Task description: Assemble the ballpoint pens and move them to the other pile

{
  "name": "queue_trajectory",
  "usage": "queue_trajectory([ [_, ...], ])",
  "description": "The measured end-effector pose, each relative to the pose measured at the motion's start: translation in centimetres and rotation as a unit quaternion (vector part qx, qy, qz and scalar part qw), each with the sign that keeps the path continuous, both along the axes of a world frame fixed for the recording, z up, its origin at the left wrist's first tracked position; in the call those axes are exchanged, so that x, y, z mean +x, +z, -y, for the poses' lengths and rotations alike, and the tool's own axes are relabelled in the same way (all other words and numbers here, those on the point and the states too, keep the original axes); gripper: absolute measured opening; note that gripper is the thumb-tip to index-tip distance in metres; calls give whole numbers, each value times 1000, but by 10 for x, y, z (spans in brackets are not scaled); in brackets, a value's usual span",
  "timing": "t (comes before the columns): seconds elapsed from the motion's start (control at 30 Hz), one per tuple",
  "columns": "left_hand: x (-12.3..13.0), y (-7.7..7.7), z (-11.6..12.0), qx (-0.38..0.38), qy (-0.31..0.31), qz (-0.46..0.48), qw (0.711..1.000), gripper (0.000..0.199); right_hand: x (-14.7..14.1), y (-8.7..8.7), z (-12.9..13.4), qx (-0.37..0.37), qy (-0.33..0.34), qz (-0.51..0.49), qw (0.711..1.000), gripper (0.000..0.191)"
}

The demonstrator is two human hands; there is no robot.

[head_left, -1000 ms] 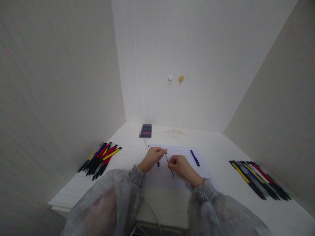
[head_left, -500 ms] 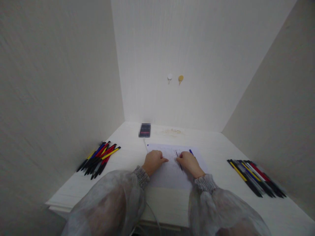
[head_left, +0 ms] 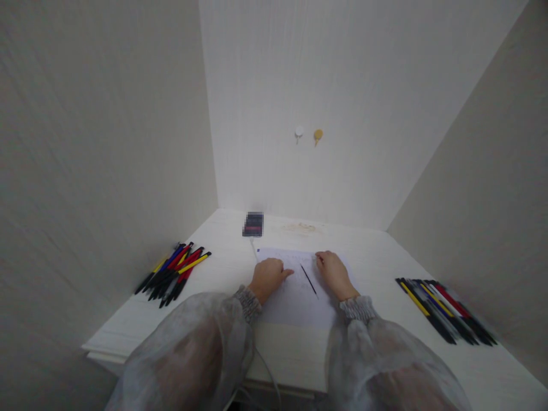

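A sheet of paper [head_left: 295, 311] with faint marks lies on the white table. On it a thin dark rod [head_left: 309, 279] rests at a slant, between my hands and touched by neither. My left hand [head_left: 268, 278] rests on the paper's left part, fingers curled in and thumb pointing right, with nothing visible in it. At the paper's upper right is my right hand [head_left: 334, 274], its fingertips together; whatever they may hold is hidden.
A loose pile of pens [head_left: 175, 274] in several colours lies at the left, and a row of pens [head_left: 445, 311] at the right. A blurred dark object [head_left: 253, 224] with a white cable stands at the back. Two hooks, white [head_left: 298, 132] and yellow [head_left: 318, 135], are on the wall.
My right hand has let go of the thin dark rod and moved up the paper. The blue item formerly visible beside it is now hidden. My left hand has hardly moved.
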State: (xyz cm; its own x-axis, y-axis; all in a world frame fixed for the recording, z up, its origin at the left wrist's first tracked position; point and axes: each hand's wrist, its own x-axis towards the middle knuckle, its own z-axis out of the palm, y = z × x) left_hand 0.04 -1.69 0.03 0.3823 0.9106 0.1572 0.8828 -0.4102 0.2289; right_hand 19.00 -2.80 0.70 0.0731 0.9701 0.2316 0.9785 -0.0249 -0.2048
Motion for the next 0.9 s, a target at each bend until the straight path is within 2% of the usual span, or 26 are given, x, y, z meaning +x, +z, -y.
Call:
queue_trajectory([
  [0.07,-2,4,0,-2,21,11,1000,41,6,-2,-5,20,51,22,998,29],
  [0.13,-5,8,0,-5,45,23,999,36,8,-4,-9,3,86,42,995,28],
  [0.33,-14,13,-3,-32,102,38,993,28,5,-3,-8,-47,50,70,995,24],
  [0.53,-17,6,-7,-69,79,58,993,32,19,3,2,-104,21,41,993,21],
  [0.7,-18,2,-10,-78,60,73,992,21,25,8,7,-158,29,22,987,18],
  [0.9,-20,0,-13,-73,60,91,991,15,32,19,8,-153,49,-21,987,16],
])
